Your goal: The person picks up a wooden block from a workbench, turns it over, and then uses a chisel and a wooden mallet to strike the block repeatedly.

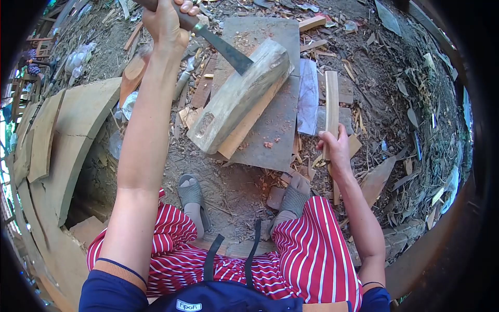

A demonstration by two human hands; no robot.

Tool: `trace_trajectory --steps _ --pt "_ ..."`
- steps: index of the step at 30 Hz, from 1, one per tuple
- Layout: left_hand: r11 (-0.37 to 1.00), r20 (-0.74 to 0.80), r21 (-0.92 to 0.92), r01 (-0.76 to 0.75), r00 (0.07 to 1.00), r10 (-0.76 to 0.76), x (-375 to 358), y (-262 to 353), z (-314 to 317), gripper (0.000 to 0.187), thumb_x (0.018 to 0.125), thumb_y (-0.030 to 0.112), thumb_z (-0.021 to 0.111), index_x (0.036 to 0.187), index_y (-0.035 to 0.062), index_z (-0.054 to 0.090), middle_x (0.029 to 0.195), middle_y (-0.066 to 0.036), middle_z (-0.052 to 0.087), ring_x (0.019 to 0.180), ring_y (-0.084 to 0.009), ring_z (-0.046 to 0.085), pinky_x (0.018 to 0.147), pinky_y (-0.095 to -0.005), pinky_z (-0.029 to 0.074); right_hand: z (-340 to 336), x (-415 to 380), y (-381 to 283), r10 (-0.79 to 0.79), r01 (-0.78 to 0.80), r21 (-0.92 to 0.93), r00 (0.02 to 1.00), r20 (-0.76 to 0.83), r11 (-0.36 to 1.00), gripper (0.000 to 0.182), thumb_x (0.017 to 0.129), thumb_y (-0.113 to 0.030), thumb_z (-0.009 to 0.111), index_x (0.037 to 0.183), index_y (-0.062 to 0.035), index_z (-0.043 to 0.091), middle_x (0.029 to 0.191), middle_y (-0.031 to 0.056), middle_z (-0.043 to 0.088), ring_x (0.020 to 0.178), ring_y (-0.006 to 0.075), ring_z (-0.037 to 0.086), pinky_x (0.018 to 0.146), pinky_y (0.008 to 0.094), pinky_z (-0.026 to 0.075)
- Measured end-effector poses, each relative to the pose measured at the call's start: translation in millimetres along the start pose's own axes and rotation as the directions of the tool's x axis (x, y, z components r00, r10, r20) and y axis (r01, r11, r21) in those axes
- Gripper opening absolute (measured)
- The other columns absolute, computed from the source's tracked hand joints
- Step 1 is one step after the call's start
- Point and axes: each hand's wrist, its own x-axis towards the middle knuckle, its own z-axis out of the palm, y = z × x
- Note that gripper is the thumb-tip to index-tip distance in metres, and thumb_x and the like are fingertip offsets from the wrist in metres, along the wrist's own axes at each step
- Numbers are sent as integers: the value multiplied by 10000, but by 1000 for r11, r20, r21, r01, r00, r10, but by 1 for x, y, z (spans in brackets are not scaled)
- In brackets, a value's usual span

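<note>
My left hand (169,21) is wrapped around the dark handle of a machete (226,49). Its blade slants down to the right, and the tip appears over or against the upper face of a thick, pale wooden block (244,96); contact is hard to judge. The block lies diagonally, with an oblong hollow near its lower end and a lighter, orange-tan side. On the right, my right hand (337,148) grips the lower end of a narrow wooden stick (331,104), which points away from me. Under the block is a flat grey board (260,151) with reddish shavings on it.
A bluish-grey plank piece (307,99) lies beside the board. Large curved wooden slabs (78,135) stand at the left. Wood chips and scraps (377,179) litter the dirt on the right. My sandalled feet (192,195) are close to the board's near edge.
</note>
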Motion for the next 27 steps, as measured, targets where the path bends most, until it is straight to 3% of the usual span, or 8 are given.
trace_trajectory --steps 4,8,15,21,25,27 --pt "991 -11 115 -72 997 73 -8 5 9 320 916 337 684 843 131 450 621 24 459 459 -86 456 387 -233 371 -3 5 5 -14 13 21 1000 13 1000 583 803 -194 644 1280 33 398 878 76 575 653 119 583 606 266 480" --pt "998 15 53 -47 999 46 -20 9 18 317 924 323 679 896 131 427 613 26 458 454 -89 465 386 -239 392 3 3 -3 -8 8 7 1000 5 1000 536 803 -185 639 1243 23 415 882 77 570 655 121 581 619 272 481" --pt "999 116 -33 10 993 -6 -21 12 12 344 921 333 681 810 125 430 607 14 449 446 -112 460 392 -279 413 12 5 -6 -18 19 -30 1000 24 999 515 798 -173 638 1226 18 424 880 80 571 650 122 580 618 277 486" --pt "1000 -46 -2 -16 999 16 -22 11 20 332 925 312 678 818 120 430 592 15 437 457 -111 466 393 -278 410 14 6 -3 -2 2 -16 1000 12 1000 510 801 -173 642 1227 12 429 876 75 577 640 123 580 612 274 483" --pt "998 -46 23 -52 998 53 -19 8 12 315 926 289 678 839 124 424 585 17 433 457 -103 464 387 -272 406 10 6 -2 4 -4 -13 1000 9 1000 513 802 -176 642 1231 9 429 875 74 578 639 123 583 610 271 482" --pt "998 2 -64 15 1000 -15 -21 10 8 301 928 272 677 864 130 420 588 20 437 455 -96 463 384 -265 402 10 5 -3 -9 9 -7 1000 4 1000 526 801 -180 641 1241 12 426 871 74 578 638 124 584 609 268 480"
